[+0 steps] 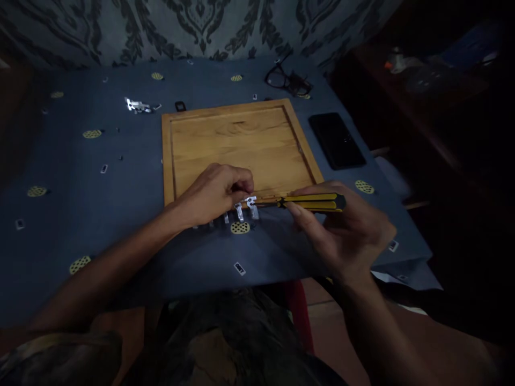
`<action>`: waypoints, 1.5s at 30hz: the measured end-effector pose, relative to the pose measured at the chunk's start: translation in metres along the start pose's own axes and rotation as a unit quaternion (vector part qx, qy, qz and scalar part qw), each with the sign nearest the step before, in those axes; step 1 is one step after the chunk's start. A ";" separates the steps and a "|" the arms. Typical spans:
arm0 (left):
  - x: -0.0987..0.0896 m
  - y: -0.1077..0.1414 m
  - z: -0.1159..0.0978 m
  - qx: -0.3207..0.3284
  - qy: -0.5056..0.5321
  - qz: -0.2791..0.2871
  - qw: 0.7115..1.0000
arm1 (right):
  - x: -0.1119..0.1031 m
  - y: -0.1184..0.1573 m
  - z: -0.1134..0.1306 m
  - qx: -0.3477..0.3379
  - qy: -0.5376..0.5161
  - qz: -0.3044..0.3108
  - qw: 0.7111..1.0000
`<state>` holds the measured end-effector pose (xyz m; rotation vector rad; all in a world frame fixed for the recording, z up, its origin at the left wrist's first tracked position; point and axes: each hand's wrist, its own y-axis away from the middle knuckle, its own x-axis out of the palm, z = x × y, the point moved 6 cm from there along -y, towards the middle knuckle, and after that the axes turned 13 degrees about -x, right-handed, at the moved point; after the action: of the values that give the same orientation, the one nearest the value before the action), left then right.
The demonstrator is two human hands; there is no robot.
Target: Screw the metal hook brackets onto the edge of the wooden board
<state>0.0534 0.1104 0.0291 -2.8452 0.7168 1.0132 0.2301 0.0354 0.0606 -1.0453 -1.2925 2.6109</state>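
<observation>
A wooden board [237, 145] with a raised rim lies flat on the table. Along its near edge sits a shiny metal fitting [251, 201] with several silvery tabs hanging toward me. My left hand [217, 190] is closed, its fingertips pinching the fitting at that edge. In my right hand [346, 230] is a screwdriver [311, 202] with a yellow and black handle, held level and pointing left. Its shaft reaches the fitting; the exact contact of the tip is too small to make out.
A blue patterned cloth [132, 214] covers the table. Another shiny metal fitting [139, 105] rests at the back left, near a small dark piece [180, 106]. Eyeglasses [287, 80] lie at the back, and a black phone [337, 140] is right of the board.
</observation>
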 end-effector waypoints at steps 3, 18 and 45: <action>0.004 -0.005 0.001 -0.005 -0.032 0.027 0.999 | 0.001 0.000 -0.001 -0.008 0.005 0.005 1.000; 0.015 -0.011 0.000 -0.013 -0.112 0.107 0.988 | -0.002 0.005 -0.006 -0.029 -0.060 -0.024 0.998; 0.024 -0.009 -0.009 -0.021 -0.200 0.116 0.973 | -0.001 0.003 -0.002 -0.034 -0.051 -0.014 0.998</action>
<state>0.0790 0.1071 0.0206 -2.5010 1.0019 1.5870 0.2334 0.0341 0.0579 -0.9051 -1.4144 2.6489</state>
